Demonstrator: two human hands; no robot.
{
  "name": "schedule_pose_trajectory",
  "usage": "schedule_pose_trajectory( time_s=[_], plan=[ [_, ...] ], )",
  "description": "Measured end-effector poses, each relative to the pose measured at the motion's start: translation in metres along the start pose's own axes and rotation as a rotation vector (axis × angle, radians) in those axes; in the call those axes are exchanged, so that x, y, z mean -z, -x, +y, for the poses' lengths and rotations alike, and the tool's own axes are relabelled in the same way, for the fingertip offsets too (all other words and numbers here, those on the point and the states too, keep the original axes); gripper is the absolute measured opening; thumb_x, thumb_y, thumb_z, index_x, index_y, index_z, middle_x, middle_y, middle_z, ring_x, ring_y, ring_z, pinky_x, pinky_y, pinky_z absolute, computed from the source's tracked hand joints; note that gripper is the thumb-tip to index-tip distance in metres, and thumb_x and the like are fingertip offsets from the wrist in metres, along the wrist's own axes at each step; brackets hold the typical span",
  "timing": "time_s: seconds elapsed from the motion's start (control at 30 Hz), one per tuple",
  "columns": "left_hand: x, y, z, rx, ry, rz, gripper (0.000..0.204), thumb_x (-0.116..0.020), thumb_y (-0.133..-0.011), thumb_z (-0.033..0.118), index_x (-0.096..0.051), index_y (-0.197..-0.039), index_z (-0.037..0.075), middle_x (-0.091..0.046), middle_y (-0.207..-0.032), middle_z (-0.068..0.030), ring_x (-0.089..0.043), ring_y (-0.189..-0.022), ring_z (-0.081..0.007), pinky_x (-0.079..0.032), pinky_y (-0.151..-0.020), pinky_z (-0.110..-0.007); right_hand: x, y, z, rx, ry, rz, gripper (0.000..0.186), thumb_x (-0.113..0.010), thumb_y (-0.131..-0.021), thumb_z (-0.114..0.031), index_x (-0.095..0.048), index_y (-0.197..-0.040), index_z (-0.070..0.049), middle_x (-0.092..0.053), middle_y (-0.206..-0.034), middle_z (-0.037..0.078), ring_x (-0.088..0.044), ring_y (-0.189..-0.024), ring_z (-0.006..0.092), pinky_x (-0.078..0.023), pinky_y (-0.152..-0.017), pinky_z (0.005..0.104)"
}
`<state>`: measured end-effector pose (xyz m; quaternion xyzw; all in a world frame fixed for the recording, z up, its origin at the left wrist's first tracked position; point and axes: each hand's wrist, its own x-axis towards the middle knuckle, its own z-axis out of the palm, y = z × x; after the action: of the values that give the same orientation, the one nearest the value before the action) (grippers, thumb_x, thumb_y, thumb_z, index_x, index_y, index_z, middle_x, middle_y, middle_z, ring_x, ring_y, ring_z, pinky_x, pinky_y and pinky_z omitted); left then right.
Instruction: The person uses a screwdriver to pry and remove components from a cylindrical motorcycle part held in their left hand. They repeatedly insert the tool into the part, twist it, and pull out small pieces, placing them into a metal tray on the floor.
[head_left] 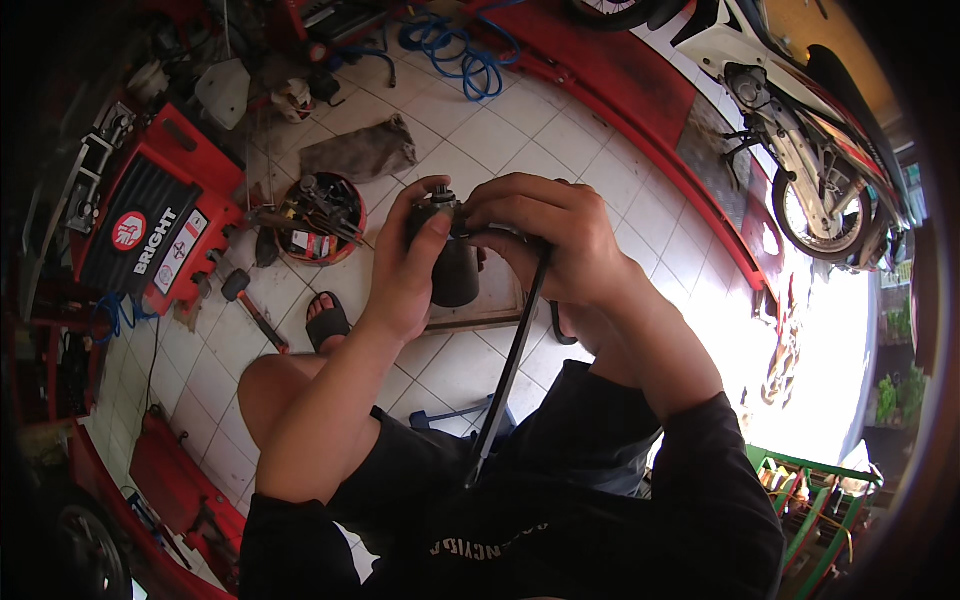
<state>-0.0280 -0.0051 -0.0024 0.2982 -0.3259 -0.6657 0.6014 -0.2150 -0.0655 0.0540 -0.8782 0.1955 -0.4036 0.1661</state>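
Observation:
Between my two hands, in front of my knees, is a dark cylindrical starter motor (456,277) with a small toothed shaft at its upper end. My left hand (412,262) is wrapped round its left side, the thumb lying across the front near the top. The bent fingers of my right hand (560,235) reach the motor's upper right side. A long, thin, dark rod-like tool (514,365) is held in that same hand and slants down toward my lap. My right palm hides its upper end, so its exact kind cannot be told.
A low tray (485,318) lies beneath my hands. On the tiles to the left are a round tool bowl (361,222), a mallet (254,312) and a red machine (160,210). A cloth (358,150) and blue hose (462,55) lie ahead; a motorcycle (800,130) stands far right.

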Motion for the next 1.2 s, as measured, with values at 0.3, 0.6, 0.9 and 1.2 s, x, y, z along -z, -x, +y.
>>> schedule_pose_trajectory(
  time_s=[0.3,0.6,0.9,1.2],
  plan=[
    [0.007,-0.002,-0.006,-0.064,-0.105,0.051,0.051,-0.069,-0.099,0.031,-0.051,-0.141,0.007,-0.061,-0.111,-0.003,-0.058,-0.102,-0.01,-0.049,-0.09,-0.026,0.006,-0.002,-0.009,-0.066,0.036,-0.091,0.03,-0.089,-0.073,-0.008,-0.069,-0.095,-0.002,-0.073,-0.102,0.012,-0.074,-0.082,0.0288,-0.061,-0.065,0.0343],
    [0.004,-0.001,-0.005,-0.074,-0.118,0.048,0.051,-0.069,-0.1,0.03,-0.051,-0.141,0.008,-0.06,-0.111,-0.0027,-0.057,-0.101,-0.0091,-0.049,-0.09,-0.026,0.005,-0.002,-0.007,-0.044,0.01,-0.055,0.031,-0.089,-0.072,-0.007,-0.069,-0.096,-0.003,-0.073,-0.1,0.011,-0.073,-0.079,0.0281,-0.058,-0.063,0.0334],
    [0.005,-0.002,-0.004,-0.102,-0.139,0.059,0.05,-0.069,-0.1,0.03,-0.051,-0.141,0.007,-0.06,-0.111,-0.0025,-0.057,-0.102,-0.0091,-0.049,-0.089,-0.026,0.001,-0.002,-0.004,-0.009,0.008,-0.023,0.033,-0.09,-0.071,-0.007,-0.07,-0.097,-0.004,-0.073,-0.1,0.01,-0.073,-0.077,0.0266,-0.058,-0.061,0.0334],
    [0.006,-0.001,-0.004,-0.113,-0.166,0.048,0.051,-0.071,-0.098,0.031,-0.052,-0.139,0.007,-0.059,-0.112,-0.0025,-0.056,-0.103,-0.0088,-0.048,-0.09,-0.025,-0.001,0.0,-0.003,-0.008,0.03,-0.017,0.034,-0.091,-0.07,-0.01,-0.069,-0.095,-0.004,-0.073,-0.1,0.01,-0.074,-0.078,0.0264,-0.057,-0.061,0.0341]
  ],
)
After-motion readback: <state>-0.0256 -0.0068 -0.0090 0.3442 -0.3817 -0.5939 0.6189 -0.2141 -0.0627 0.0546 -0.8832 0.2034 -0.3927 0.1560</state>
